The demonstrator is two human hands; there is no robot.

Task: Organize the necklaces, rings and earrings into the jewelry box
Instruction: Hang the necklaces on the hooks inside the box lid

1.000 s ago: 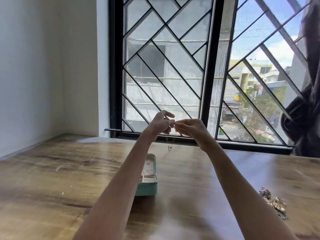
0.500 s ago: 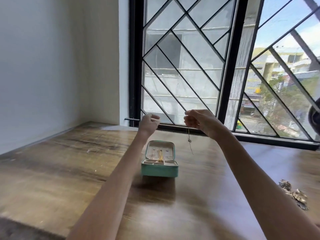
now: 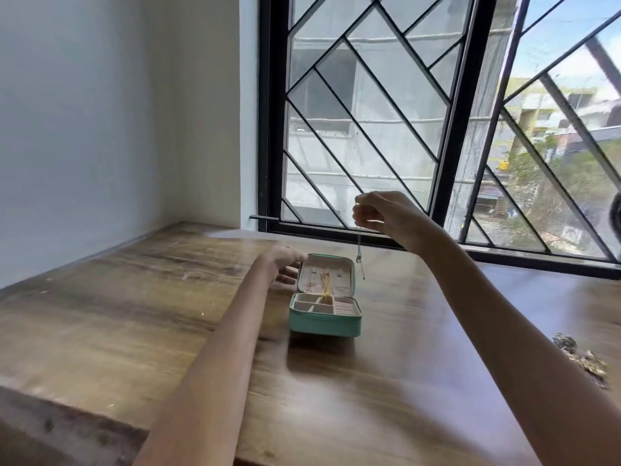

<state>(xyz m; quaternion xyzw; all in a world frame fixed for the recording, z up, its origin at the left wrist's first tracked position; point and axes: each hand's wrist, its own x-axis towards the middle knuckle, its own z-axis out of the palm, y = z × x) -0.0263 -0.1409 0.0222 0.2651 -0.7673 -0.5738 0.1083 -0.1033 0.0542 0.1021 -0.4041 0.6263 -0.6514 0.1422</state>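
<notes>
A small teal jewelry box [image 3: 324, 324] stands open on the wooden table [image 3: 134, 314], lid tilted back. A gold necklace [image 3: 325, 289] hangs inside the lid into a front compartment. My right hand [image 3: 383, 215] is raised above and right of the box, pinching a thin silver necklace [image 3: 359, 253] that dangles beside the lid's right edge. My left hand [image 3: 285, 264], blurred, is low at the lid's left edge, fingers spread; whether it touches the lid is unclear.
A pile of loose jewelry [image 3: 581, 359] lies on the table at the far right. A black-framed window with a diagonal grille [image 3: 369, 129] runs along the table's back edge. A white wall [image 3: 84, 129] bounds the left side.
My left hand let go of the necklace and dropped down to the box lid's left edge. My right hand keeps the silver necklace, now hanging closer to the box. The view shifted left.
</notes>
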